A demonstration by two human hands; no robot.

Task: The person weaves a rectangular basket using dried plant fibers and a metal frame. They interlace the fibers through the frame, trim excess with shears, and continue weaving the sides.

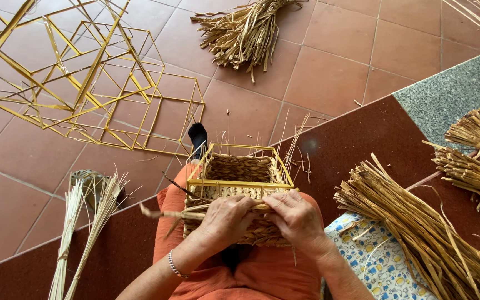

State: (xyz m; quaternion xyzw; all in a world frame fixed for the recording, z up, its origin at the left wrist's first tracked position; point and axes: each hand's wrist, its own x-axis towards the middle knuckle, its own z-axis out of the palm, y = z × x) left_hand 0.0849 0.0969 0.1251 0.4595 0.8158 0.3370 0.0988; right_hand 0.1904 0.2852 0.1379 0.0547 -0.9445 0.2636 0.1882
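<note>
A square basket (240,169) with a yellow wire frame and woven straw walls rests on my lap, over orange trousers. Both hands work at its near rim. My left hand (224,218) wraps over the near wall and pinches a flat straw strand (165,214) that trails off to the left. My right hand (294,215) presses its fingers on the same rim, touching the strand where it meets the wire. A silver bracelet circles my left wrist.
Empty yellow wire frames (79,78) lie stacked on the tiled floor at upper left. Straw bundles lie at the top (245,33), at right (418,222) and far right (479,150). Thin pale reeds (84,222) stand at lower left. A patterned cloth (373,261) lies under the right bundle.
</note>
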